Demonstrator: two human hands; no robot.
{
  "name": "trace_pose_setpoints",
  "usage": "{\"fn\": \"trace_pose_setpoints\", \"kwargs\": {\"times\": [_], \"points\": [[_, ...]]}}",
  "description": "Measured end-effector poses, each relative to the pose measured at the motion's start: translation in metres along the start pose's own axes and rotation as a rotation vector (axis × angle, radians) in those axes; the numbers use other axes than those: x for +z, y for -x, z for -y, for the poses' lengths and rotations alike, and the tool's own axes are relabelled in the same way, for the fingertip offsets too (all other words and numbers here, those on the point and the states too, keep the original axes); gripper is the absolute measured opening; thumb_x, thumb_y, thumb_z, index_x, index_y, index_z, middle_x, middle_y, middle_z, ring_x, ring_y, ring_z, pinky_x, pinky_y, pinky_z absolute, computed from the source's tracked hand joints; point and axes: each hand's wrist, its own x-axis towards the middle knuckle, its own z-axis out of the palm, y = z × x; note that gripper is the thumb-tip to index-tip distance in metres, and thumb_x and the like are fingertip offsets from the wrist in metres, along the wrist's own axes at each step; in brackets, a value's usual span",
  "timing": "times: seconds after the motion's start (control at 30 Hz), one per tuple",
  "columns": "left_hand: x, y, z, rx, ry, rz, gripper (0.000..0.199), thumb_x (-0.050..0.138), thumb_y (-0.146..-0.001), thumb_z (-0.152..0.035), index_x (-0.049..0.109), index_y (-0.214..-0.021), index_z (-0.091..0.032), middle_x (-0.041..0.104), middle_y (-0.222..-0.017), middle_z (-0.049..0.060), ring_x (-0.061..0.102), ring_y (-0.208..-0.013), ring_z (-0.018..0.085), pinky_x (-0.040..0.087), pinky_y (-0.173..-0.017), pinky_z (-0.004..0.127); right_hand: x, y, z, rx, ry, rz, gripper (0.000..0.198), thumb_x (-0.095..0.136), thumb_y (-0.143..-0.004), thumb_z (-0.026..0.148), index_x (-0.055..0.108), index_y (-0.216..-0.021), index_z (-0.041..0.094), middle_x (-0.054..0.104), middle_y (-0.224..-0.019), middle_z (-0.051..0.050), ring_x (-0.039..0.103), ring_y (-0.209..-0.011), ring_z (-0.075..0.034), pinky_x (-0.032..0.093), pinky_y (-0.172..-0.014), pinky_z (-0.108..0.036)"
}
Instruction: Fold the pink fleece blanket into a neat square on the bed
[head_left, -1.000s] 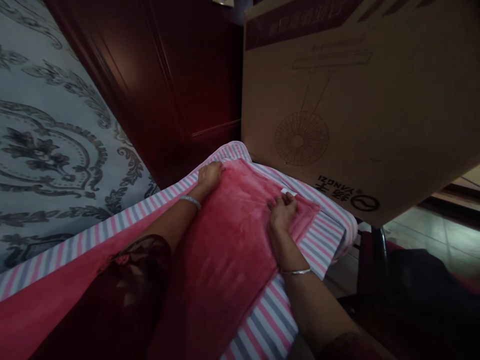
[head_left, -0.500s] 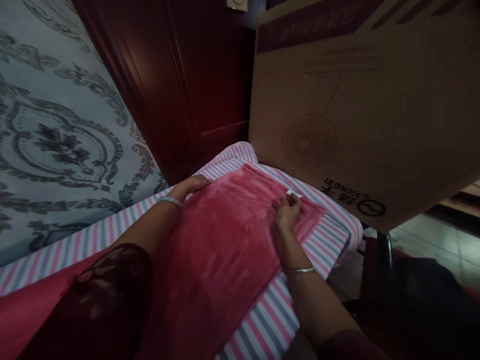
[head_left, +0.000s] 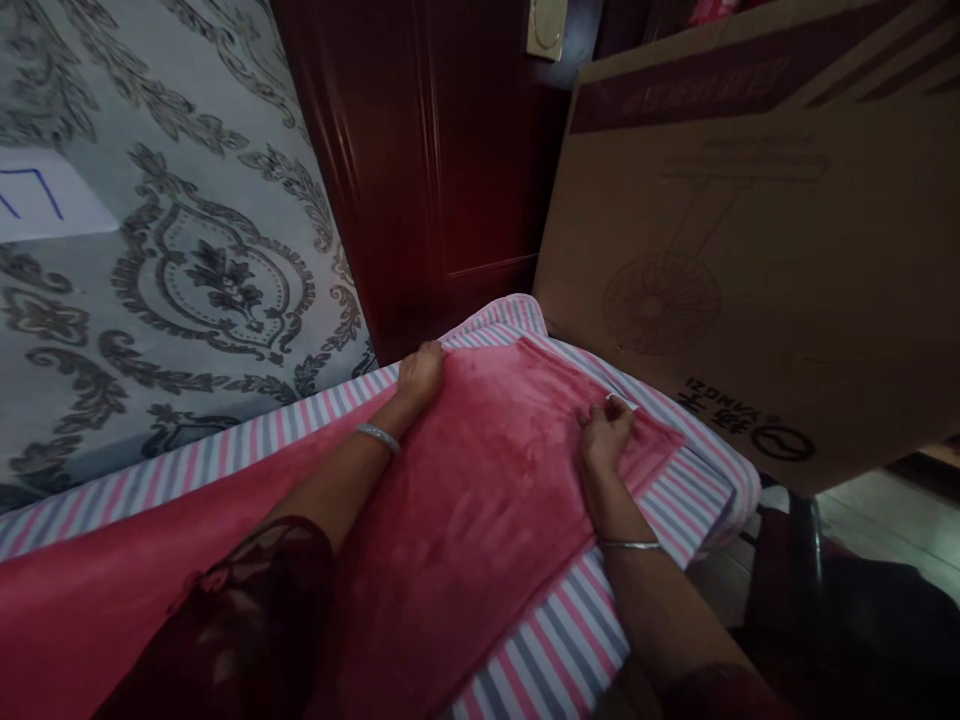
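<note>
A plush pink blanket (head_left: 495, 480) lies spread over a striped sheet (head_left: 555, 640) of pink, grey and white. At the blanket's far left edge, my left hand (head_left: 421, 374) is closed on the cloth, its fingertips hidden from me. My right hand (head_left: 606, 436) rests near the right end of the blanket, fingers curled in on its edge. Beside those fingers a small white tag (head_left: 624, 402) sticks out. A bangle circles each wrist.
A large cardboard box (head_left: 750, 240) with a fan drawing stands beyond the right end. Behind are a dark red door (head_left: 480, 170) and a patterned wall (head_left: 225, 270) bearing a white paper (head_left: 52, 195). A dark chair-like object (head_left: 847, 600) stands at lower right.
My view has swung left, so the scene sits further right. My left hand has gone from stretched fingers to a closed grip at the blanket's edge. My right hand stays by the tag.
</note>
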Motion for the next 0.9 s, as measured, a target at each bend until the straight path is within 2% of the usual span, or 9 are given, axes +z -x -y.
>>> {"fn": "trace_pose_setpoints", "kwargs": {"times": [0.1, 0.17, 0.27, 0.37, 0.47, 0.57, 0.7, 0.8, 0.9], "points": [[0.006, 0.008, 0.007, 0.023, -0.118, -0.009, 0.041, 0.033, -0.102, -0.028, 0.068, -0.119, -0.016, 0.071, -0.125, 0.017, 0.066, -0.116, 0.031, 0.046, -0.094, 0.037, 0.003, 0.005, -0.001, 0.027, -0.055, -0.119, 0.052, 0.052, -0.074, 0.053, 0.041, -0.119, 0.029, 0.045, -0.126, -0.006, 0.057, -0.105, -0.018, 0.059, -0.077, -0.031], [0.010, 0.012, 0.014, 0.018, -0.116, 0.032, 0.037, 0.036, -0.101, -0.029, 0.070, -0.111, -0.017, 0.074, -0.117, 0.016, 0.068, -0.112, 0.031, 0.048, -0.090, 0.036, 0.002, 0.008, 0.000, 0.027, -0.054, -0.104, 0.051, 0.051, -0.075, 0.053, 0.041, -0.119, 0.029, 0.046, -0.124, -0.006, 0.058, -0.101, -0.017, 0.059, -0.077, -0.030], [0.015, 0.013, 0.019, 0.018, -0.089, 0.030, 0.032, 0.040, -0.100, -0.031, 0.068, -0.108, -0.019, 0.074, -0.116, 0.015, 0.069, -0.111, 0.029, 0.049, -0.087, 0.034, -0.002, 0.005, 0.010, -0.016, 0.066, -0.059, 0.047, 0.047, -0.079, 0.049, 0.045, -0.121, 0.028, 0.053, -0.119, -0.006, 0.061, -0.100, -0.020, 0.058, -0.078, -0.033], [0.015, 0.008, 0.022, 0.021, -0.050, 0.017, 0.027, 0.043, -0.099, -0.032, 0.066, -0.108, -0.021, 0.076, -0.111, 0.011, 0.070, -0.106, 0.025, 0.049, -0.085, 0.032, 0.003, -0.016, 0.035, -0.123, 0.271, -0.040, 0.049, 0.045, -0.083, 0.040, 0.051, -0.128, 0.022, 0.060, -0.125, -0.011, 0.060, -0.112, -0.026, 0.055, -0.092, -0.040], [0.014, 0.002, 0.023, -0.001, -0.019, 0.024, 0.025, 0.046, -0.099, -0.037, 0.065, -0.105, -0.022, 0.076, -0.108, 0.009, 0.071, -0.104, 0.025, 0.049, -0.083, 0.032, 0.028, -0.050, 0.066, -0.240, 0.577, 0.118, 0.052, 0.040, -0.088, 0.031, 0.054, -0.136, 0.014, 0.060, -0.138, -0.016, 0.057, -0.125, -0.026, 0.047, -0.105, -0.038], [0.015, -0.002, 0.023, -0.012, -0.026, 0.040, 0.034, 0.039, -0.101, -0.043, 0.066, -0.106, -0.022, 0.075, -0.114, 0.010, 0.069, -0.109, 0.026, 0.049, -0.086, 0.034, 0.066, -0.081, 0.082, -0.188, 0.767, 0.298, 0.043, 0.046, -0.092, 0.032, 0.068, -0.122, 0.011, 0.069, -0.126, -0.019, 0.064, -0.119, -0.027, 0.048, -0.101, -0.033], [0.017, -0.002, 0.022, -0.018, -0.071, 0.046, 0.042, 0.029, -0.104, -0.037, 0.068, -0.109, -0.020, 0.074, -0.120, 0.012, 0.068, -0.113, 0.026, 0.049, -0.090, 0.035, 0.103, -0.104, 0.076, -0.087, 1.016, 0.493, 0.044, 0.051, -0.097, 0.044, 0.077, -0.108, 0.010, 0.073, -0.118, -0.023, 0.065, -0.121, -0.032, 0.047, -0.102, -0.035], [0.017, 0.001, 0.021, -0.031, -0.095, 0.059, 0.041, 0.030, -0.103, -0.032, 0.068, -0.111, -0.020, 0.073, -0.120, 0.012, 0.068, -0.113, 0.026, 0.049, -0.092, 0.035, 0.116, -0.114, 0.066, -0.059, 1.147, 0.576, 0.055, 0.054, -0.096, 0.054, 0.075, -0.116, 0.007, 0.068, -0.127, -0.026, 0.060, -0.127, -0.036, 0.045, -0.106, -0.042], [0.016, 0.003, 0.020, -0.029, -0.120, 0.084, 0.039, 0.033, -0.101, -0.028, 0.069, -0.114, -0.019, 0.073, -0.123, 0.013, 0.067, -0.115, 0.027, 0.049, -0.093, 0.035, 0.117, -0.119, 0.055, -0.069, 1.207, 0.642, 0.058, 0.060, -0.092, 0.057, 0.072, -0.122, 0.009, 0.069, -0.127, -0.024, 0.065, -0.119, -0.035, 0.050, -0.100, -0.044]]}}
